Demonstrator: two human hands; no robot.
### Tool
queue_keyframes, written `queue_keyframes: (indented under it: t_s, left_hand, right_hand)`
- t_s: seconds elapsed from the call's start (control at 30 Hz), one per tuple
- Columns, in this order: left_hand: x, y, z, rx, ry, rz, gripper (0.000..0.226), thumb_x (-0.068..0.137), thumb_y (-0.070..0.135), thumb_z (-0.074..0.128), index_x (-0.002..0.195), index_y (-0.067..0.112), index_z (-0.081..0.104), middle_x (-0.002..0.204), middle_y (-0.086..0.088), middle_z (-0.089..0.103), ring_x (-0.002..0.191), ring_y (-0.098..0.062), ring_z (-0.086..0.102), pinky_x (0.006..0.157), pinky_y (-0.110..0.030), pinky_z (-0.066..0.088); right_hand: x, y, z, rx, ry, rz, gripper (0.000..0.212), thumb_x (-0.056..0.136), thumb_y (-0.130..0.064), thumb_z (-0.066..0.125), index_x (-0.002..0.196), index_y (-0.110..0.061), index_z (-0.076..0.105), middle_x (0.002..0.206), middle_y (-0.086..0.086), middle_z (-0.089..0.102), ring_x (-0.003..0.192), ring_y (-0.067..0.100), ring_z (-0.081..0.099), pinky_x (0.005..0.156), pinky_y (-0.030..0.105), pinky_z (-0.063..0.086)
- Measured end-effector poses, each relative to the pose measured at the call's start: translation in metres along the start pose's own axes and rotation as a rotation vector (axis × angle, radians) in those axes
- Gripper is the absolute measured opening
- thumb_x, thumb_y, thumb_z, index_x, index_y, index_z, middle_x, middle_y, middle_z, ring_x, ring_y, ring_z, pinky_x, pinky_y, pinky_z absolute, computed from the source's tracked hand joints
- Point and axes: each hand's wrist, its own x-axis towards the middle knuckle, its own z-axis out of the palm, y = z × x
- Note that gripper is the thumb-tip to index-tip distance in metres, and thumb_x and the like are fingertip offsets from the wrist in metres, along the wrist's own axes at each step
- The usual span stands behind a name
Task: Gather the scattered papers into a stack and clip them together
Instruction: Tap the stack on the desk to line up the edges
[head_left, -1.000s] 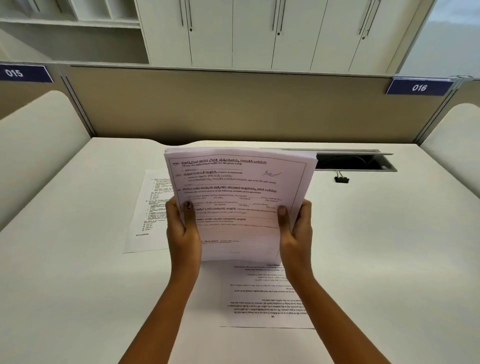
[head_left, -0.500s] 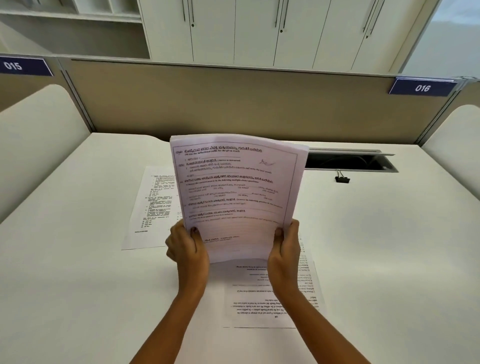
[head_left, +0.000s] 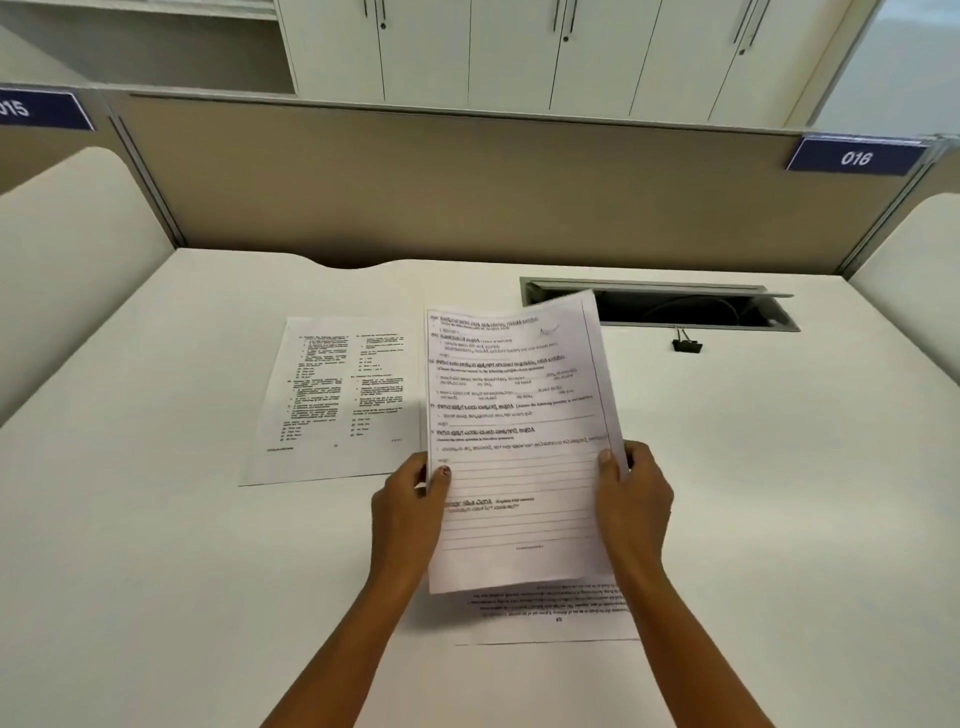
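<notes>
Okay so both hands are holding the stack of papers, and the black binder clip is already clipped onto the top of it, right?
Not quite. In the head view both hands, left hand and right hand, do hold the stack of papers, but the black binder clip lies on the desk by the cable slot, apart from it.

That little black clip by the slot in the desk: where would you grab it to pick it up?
Probably by the two wire handles. The binder clip rests on the desk just in front of the cable slot, handles angled up toward the slot. Come from above; the black body is small and low.
</notes>
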Motion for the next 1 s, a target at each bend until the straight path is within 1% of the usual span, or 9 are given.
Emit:
queue_keyframes:
  t_s: [0.1,0.2,0.33,0.47,0.57,0.67,0.8,0.9,1.0]
  left_hand:
    - [-0.002,-0.004,0.010,0.059,-0.092,-0.086,0.026,0.093,0.018,0.053,0.118,0.012,0.061,0.115,-0.005,0.065,0.090,-0.013,0.058,0.067,-0.014,0.042]
    - [-0.004,-0.012,0.019,0.161,-0.091,-0.113,0.029,0.089,0.015,0.058,0.116,0.003,0.061,0.128,-0.010,0.053,0.099,-0.017,0.055,0.082,-0.019,0.039]
    - [-0.008,-0.016,0.028,0.289,-0.096,-0.148,0.029,0.089,0.013,0.057,0.113,-0.002,0.062,0.143,-0.013,0.038,0.124,-0.030,0.045,0.102,-0.032,0.036]
    - [-0.009,-0.008,0.031,0.271,-0.111,-0.178,0.028,0.090,0.013,0.053,0.114,-0.002,0.055,0.133,-0.017,0.042,0.108,-0.025,0.051,0.084,-0.020,0.036]
    - [-0.006,-0.006,0.030,0.233,-0.132,-0.225,0.028,0.089,0.014,0.052,0.115,0.002,0.050,0.121,-0.015,0.055,0.089,-0.019,0.049,0.074,-0.024,0.038]
    - [-0.004,-0.007,0.026,0.154,-0.153,-0.247,0.024,0.088,0.011,0.054,0.110,0.007,0.047,0.113,-0.011,0.061,0.085,-0.018,0.051,0.070,-0.024,0.039]
    - [-0.004,-0.005,0.020,-0.008,-0.050,-0.127,0.029,0.086,0.005,0.059,0.105,0.015,0.041,0.108,-0.010,0.063,0.078,-0.013,0.057,0.051,-0.006,0.042]
    - [-0.004,0.007,0.011,-0.151,0.082,-0.028,0.036,0.087,0.004,0.061,0.111,0.017,0.038,0.103,-0.001,0.062,0.082,-0.012,0.062,0.055,-0.002,0.045]
    - [-0.001,0.022,0.002,-0.221,0.185,0.119,0.037,0.088,0.007,0.060,0.117,0.019,0.039,0.101,0.005,0.063,0.085,-0.004,0.063,0.061,-0.003,0.047]
  right_hand:
    - [0.006,0.016,-0.001,-0.215,-0.060,0.081,0.021,0.094,-0.021,0.052,0.103,-0.005,0.063,0.093,0.004,0.062,0.086,0.025,0.059,0.074,0.032,0.046]
    - [0.003,0.022,-0.001,-0.410,-0.104,0.130,0.026,0.088,-0.024,0.058,0.101,-0.004,0.069,0.103,0.015,0.066,0.093,0.037,0.061,0.083,0.041,0.053]
    - [-0.006,0.019,-0.003,-0.531,-0.176,0.237,0.029,0.089,-0.020,0.057,0.110,0.000,0.060,0.120,0.021,0.047,0.107,0.042,0.049,0.089,0.041,0.046]
    - [-0.009,0.016,-0.003,-0.514,-0.227,0.259,0.031,0.091,-0.019,0.055,0.113,0.002,0.055,0.122,0.023,0.045,0.107,0.044,0.051,0.088,0.040,0.045]
    - [-0.005,0.018,-0.001,-0.451,-0.264,0.292,0.031,0.092,-0.018,0.054,0.114,0.002,0.052,0.120,0.023,0.051,0.104,0.043,0.056,0.087,0.040,0.046]
    - [-0.004,0.017,0.000,-0.376,-0.272,0.269,0.025,0.092,-0.013,0.053,0.112,0.001,0.049,0.114,0.021,0.061,0.102,0.038,0.060,0.082,0.036,0.046]
    - [-0.009,0.012,0.000,-0.115,-0.151,0.128,0.017,0.093,-0.007,0.052,0.110,-0.006,0.049,0.105,0.010,0.063,0.096,0.031,0.062,0.080,0.035,0.050]
    - [-0.013,0.001,-0.001,0.156,-0.045,-0.034,0.014,0.095,-0.007,0.050,0.107,-0.013,0.045,0.102,0.000,0.058,0.088,0.017,0.062,0.074,0.023,0.049]
    - [-0.016,-0.012,0.001,0.364,0.049,-0.196,0.027,0.096,-0.002,0.046,0.107,-0.023,0.032,0.108,0.003,0.054,0.092,0.007,0.060,0.070,0.010,0.050]
